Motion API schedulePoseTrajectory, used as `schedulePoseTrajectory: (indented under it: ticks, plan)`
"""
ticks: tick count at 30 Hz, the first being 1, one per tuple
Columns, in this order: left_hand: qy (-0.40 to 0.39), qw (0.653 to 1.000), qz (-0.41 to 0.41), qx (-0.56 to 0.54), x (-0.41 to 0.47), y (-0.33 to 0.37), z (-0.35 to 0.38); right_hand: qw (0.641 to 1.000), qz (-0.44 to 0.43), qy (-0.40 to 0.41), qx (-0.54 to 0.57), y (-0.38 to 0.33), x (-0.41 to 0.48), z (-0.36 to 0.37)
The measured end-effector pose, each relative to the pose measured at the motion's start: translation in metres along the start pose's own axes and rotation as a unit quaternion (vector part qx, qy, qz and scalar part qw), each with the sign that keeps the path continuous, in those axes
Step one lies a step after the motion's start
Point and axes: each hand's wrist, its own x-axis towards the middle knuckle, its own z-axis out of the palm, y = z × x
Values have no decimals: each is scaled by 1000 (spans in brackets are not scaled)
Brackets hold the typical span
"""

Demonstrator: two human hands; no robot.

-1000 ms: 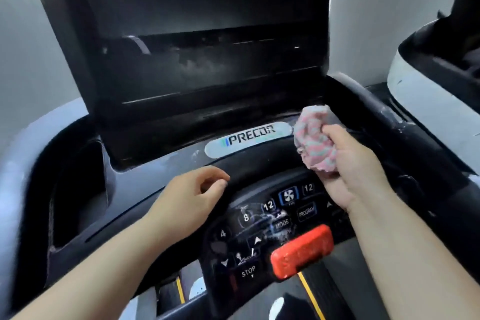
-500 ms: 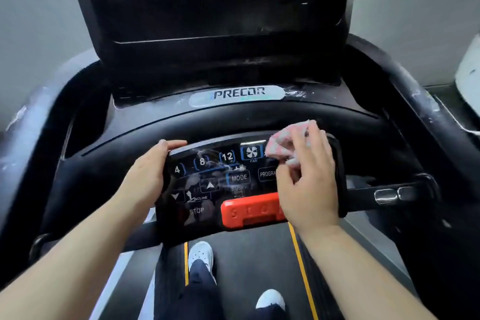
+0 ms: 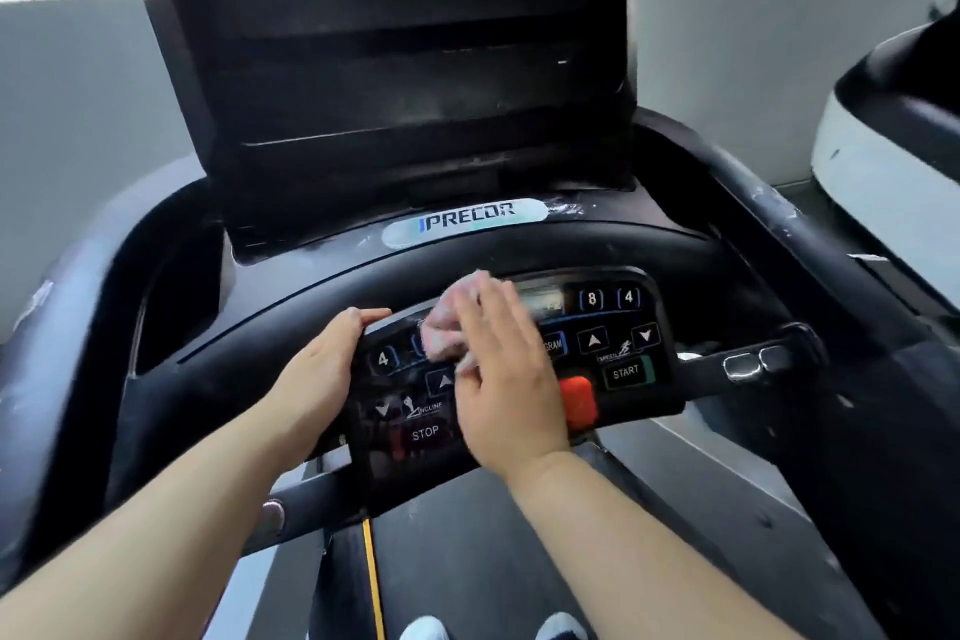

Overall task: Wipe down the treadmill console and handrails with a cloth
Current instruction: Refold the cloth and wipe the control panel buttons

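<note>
The black treadmill console (image 3: 623,369) with lit buttons fills the middle of the view. My right hand (image 3: 504,379) lies flat on its button panel, fingers straight, pressing a pink cloth (image 3: 447,327) against the upper left buttons. The cloth is blurred and mostly under my fingers. My left hand (image 3: 317,379) grips the console's left edge, fingertips over its top corner. A red stop key (image 3: 579,400) shows just right of my right hand. The curved front handrail (image 3: 291,327) arches behind the panel, and the right handrail (image 3: 769,218) runs back beside it.
A dark screen housing (image 3: 405,68) rises behind the console above the Precor badge (image 3: 465,222). A metal grip sensor (image 3: 753,363) sticks out right of the panel. Another white machine (image 3: 893,172) stands at the right. The belt with a yellow line (image 3: 373,582) and my shoes lie below.
My right hand has slid left across the button panel with the cloth, from the fan button area to the upper left keys. My left hand stays on the console's left edge.
</note>
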Motion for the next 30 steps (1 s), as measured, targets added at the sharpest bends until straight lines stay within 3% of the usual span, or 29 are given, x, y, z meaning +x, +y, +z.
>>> schedulePoseTrajectory:
  ticks: [2, 3, 4, 6, 8, 9, 11, 14, 16, 17, 19, 21, 23, 25, 27, 30]
  plan:
    - [-10, 1000, -3, -15, 1, -2, -3, 992, -111, -56, -15, 14, -5, -6]
    - [-17, 999, -12, -25, 2, -3, -4, 991, -117, -62, -24, 31, -4, -14]
    - [-22, 999, -21, -34, 2, -3, -4, 995, -79, -48, -42, 48, -3, -26]
    - [-23, 998, -30, -42, 2, -3, -5, 994, 91, 23, -51, 77, 6, -51]
    - [-26, 998, -33, -42, 2, -3, -6, 963, 253, 88, -41, 80, 18, -59]
    - [-29, 998, -34, -46, 3, -4, -5, 950, 290, 104, -44, 68, 23, -53]
    - [-35, 997, -30, -59, 2, -5, -6, 964, 245, 93, -44, 29, 22, -29]
    - [-52, 994, -37, -88, 2, -6, -9, 998, 34, -39, -24, -13, -8, 5]
    - [-60, 992, -39, -101, 2, -6, -11, 994, -45, -98, -35, 2, -11, -8]
    - [-66, 991, -40, -108, 2, -7, -13, 995, -44, -84, -45, 20, -5, -19]
    - [-76, 989, -39, -118, 2, -8, -14, 995, 76, -10, -58, 56, 10, -45]
    - [-72, 988, -41, -127, 2, -8, -15, 964, 257, 51, -45, 76, 24, -63]
    - [-63, 989, -44, -128, -1, -5, -11, 941, 327, 70, -52, 59, 26, -53]
    - [-58, 989, -47, -124, -4, -1, -9, 967, 243, 55, -42, 19, 16, -26]
    - [-55, 989, -54, -124, -7, 2, -11, 994, 102, -24, -16, -18, -8, 4]
    - [-75, 979, -55, -182, -7, 2, -19, 981, -108, -161, -30, -19, -27, 3]
